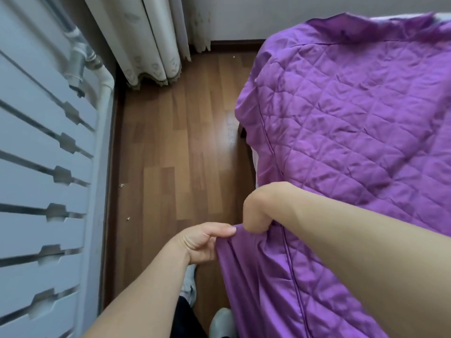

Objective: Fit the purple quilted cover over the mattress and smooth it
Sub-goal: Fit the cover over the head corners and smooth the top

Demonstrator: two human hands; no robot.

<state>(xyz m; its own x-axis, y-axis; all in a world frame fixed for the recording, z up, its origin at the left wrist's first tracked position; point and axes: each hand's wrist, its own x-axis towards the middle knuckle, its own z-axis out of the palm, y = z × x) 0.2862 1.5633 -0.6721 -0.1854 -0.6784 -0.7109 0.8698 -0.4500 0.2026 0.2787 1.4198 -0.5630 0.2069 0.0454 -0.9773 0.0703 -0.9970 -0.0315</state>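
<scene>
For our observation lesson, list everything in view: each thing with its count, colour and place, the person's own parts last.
quilted cover: one, purple, over the bed, right
mattress: one, white, sliver under the cover's left side
floor: one, brown wood, centre
curtains: one set, cream, top centre
slatted panel: one, white, left
pipe: one, white, beside the panel
slippers: two, pale grey, bottom centre
left hand: one, pinching the cover's edge
right hand: one, gripping the cover's edge beside it

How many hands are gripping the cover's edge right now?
2. The left hand pinches the side edge of the purple quilted cover over the floor; the right hand grips the same edge right beside it, fingers curled under the fabric.
</scene>
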